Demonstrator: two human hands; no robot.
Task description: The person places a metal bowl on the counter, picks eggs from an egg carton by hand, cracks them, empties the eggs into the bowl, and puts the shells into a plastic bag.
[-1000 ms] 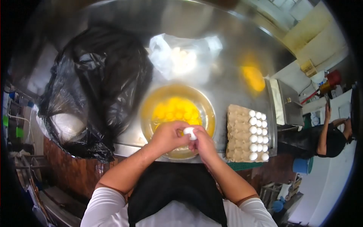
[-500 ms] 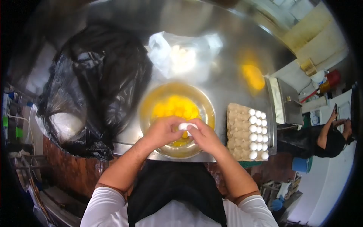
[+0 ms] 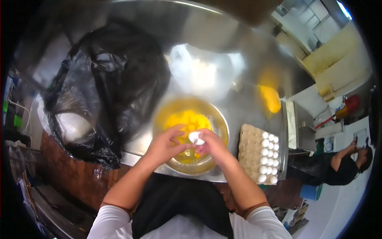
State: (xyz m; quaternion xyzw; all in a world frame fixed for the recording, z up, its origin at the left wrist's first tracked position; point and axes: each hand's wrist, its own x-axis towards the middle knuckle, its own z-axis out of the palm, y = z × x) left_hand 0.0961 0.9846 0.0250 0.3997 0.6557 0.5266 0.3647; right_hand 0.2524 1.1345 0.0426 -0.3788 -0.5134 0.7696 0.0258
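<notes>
Over a metal bowl [image 3: 227, 137] holding several yolks and clear egg white, my right hand [image 3: 213, 146] holds a white eggshell [image 3: 196, 138]. A yolk shows just beneath its fingers. To its left, my left hand [image 3: 165, 145] is apart from the shell, fingers spread, nothing seen in it. On the right lies a cardboard egg tray [image 3: 249, 153], with white eggs [image 3: 270, 153] in its right columns and bare cups on its left. Behind the bowl, a translucent plastic bag [image 3: 181, 59] has pale contents, blurred by glare.
A large black plastic bag [image 3: 135, 71] covers the left of the steel table [image 3: 254, 113]. Something yellow [image 3: 270, 98] lies at the back right. Beyond the right edge, a person in black [image 3: 344, 165] stands near a blue bucket [image 3: 309, 192].
The view has shifted, so the table's things appear lower. Both hands were together on the egg; my left hand has let go and opened, and the shell stays in my right hand.
</notes>
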